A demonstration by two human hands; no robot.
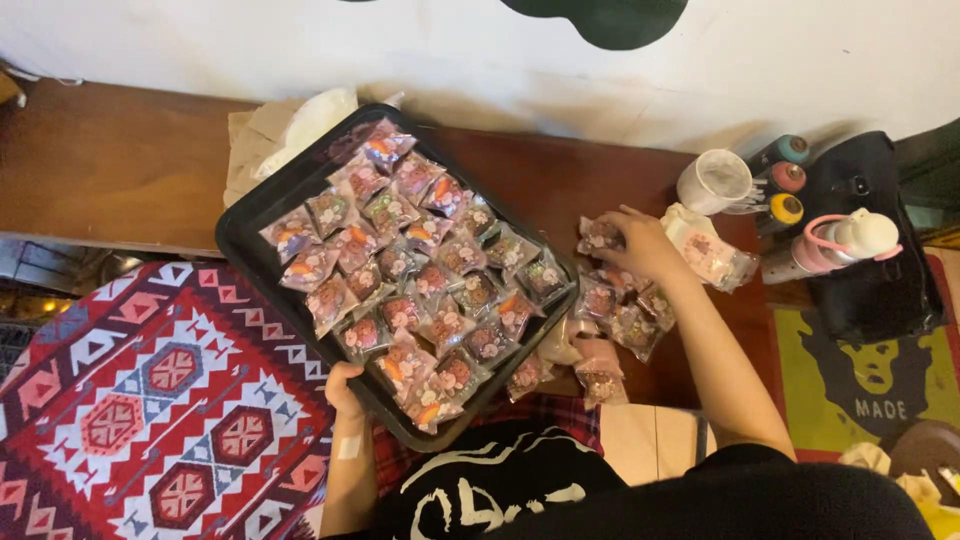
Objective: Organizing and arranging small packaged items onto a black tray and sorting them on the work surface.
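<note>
Head view: my left hand (343, 385) grips the near edge of the black tray (262, 205), fingers curled under the rim, thumb on top. The tray rests on the wooden table (120, 160) and holds rows of wrapped sweets (420, 270). My right hand (640, 240) reaches right of the tray, fingers narrowed on one loose packet (600, 235) in a small pile (625, 315). A white cup (714, 181) stands nearby.

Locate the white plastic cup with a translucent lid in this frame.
In the head view, the white plastic cup stands on the brown wooden table at upper right, just beyond the right hand and left of the coloured bottles.
</note>
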